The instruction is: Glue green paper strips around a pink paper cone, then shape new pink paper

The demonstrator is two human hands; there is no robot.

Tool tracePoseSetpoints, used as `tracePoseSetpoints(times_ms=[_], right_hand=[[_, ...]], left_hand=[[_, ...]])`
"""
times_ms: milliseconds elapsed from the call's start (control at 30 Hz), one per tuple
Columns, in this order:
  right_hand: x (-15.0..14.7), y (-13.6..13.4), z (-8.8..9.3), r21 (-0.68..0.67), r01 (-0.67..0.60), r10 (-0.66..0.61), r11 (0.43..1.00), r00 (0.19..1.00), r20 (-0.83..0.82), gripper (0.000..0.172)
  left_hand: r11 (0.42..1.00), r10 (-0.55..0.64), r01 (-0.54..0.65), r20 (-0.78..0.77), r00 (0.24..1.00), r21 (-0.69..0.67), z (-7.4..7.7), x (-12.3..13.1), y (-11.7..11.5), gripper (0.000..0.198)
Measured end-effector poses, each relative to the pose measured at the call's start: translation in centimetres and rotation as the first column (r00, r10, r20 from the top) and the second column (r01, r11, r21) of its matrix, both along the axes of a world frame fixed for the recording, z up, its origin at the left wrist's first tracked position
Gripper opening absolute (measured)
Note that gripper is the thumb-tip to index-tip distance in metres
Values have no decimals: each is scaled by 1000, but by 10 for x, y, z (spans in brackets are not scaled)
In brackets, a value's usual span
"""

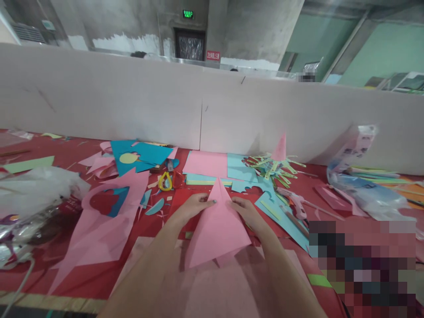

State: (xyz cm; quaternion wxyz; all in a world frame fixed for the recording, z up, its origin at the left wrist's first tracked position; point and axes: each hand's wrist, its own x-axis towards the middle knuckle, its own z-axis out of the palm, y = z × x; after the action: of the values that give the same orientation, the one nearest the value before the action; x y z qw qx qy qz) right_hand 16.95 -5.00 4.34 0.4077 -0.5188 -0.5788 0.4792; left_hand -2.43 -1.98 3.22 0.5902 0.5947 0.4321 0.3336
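Observation:
A pink paper cone (218, 234) lies in front of me, its tip pointing away and its wide, loose edge towards me. My left hand (195, 206) grips its left side close to the tip, the fingers partly behind the paper. On the opposite side, my right hand (248, 210) is closed on the cone's upper edge. Beneath the cone is a pale pink sheet (225, 287). Behind my right hand stands a small pink cone (279, 148) on a cluster of green looped paper strips (272, 170).
Cut pink paper (109, 238) and blue paper (145, 154) lie to the left, with yellow-handled scissors (164, 182) nearby. A glue gun (296, 205) rests at right. Plastic bags (36, 190) lie at far left. A white partition (142, 97) stands along the back.

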Motion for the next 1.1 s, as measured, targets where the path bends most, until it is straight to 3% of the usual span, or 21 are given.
tracePoseSetpoints(times_ms=[100, 267, 500, 733, 933, 1100], right_hand=[[0, -1, 1, -22, 12, -12, 1000, 1000, -2, 33], [1, -1, 0, -37, -100, 99, 994, 995, -16, 35], [3, 2, -4, -30, -35, 37, 999, 998, 52, 29], [5, 0, -4, -88, -120, 110, 989, 989, -103, 35], [8, 2, -7, -75, -23, 14, 997, 994, -109, 31], [6, -3, -1, -103, -26, 9, 994, 987, -161, 34]], left_hand=[[1000, 5, -4, -34, 999, 30, 1, -1, 0, 36], [995, 12, -5, -77, 997, 99, 2, 0, 0, 31], [996, -88, 88, -82, 993, 7, 1, -5, 0, 36], [998, -54, 55, -56, 997, 16, 5, -8, 3, 39], [993, -95, 104, -145, 985, 53, 6, -10, 3, 33], [991, -30, 56, -207, 978, 118, 5, -10, 5, 33]])
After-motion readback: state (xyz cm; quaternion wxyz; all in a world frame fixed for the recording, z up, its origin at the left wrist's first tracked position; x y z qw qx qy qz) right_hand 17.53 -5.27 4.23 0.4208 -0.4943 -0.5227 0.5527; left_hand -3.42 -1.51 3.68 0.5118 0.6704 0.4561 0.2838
